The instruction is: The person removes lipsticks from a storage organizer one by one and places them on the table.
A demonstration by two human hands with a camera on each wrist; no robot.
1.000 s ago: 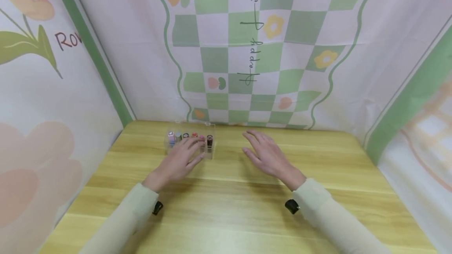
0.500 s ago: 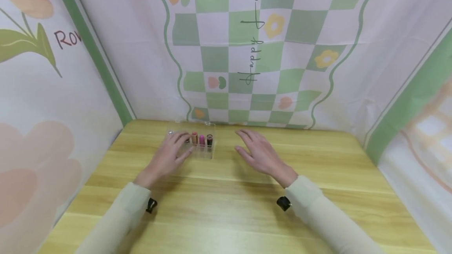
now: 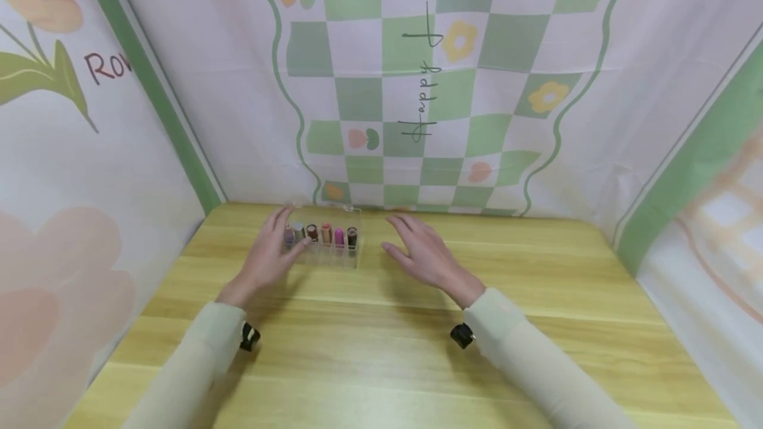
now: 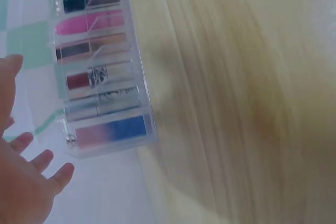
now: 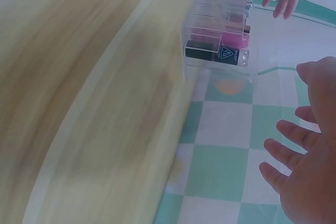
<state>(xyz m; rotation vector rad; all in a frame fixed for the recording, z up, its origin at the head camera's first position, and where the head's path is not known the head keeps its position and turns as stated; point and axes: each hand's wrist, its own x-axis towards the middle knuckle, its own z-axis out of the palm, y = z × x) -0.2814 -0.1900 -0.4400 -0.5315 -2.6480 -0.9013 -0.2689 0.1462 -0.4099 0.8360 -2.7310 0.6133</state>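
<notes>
A clear plastic box (image 3: pixel 322 259) holds a row of several lipstick tubes near the table's back left. Among them, in the left wrist view, are a bright pink tube (image 4: pixel 89 23), a silver one (image 4: pixel 102 104) and a pink-to-blue one (image 4: pixel 111 131) at one end. A black tube (image 5: pixel 210 52) stands at the other end in the right wrist view. My left hand (image 3: pixel 265 257) is at the box's left end, fingers extended and thumb overlapping its front in the head view. My right hand (image 3: pixel 423 257), fingers also extended, hovers to the right of the box, apart from it and holding nothing.
The box stands on a wood-grain table (image 3: pixel 369 349), close to its back edge. Behind rises a curtain (image 3: pixel 405 98) with green and white checks. Another printed curtain (image 3: pixel 119 217) closes off the left side. A black clip-like piece (image 3: pixel 461 335) hangs by the right sleeve.
My left hand has slid left across the front of the box, uncovering the tubes. My right hand has moved left, nearer the box. The box has stayed in place.
</notes>
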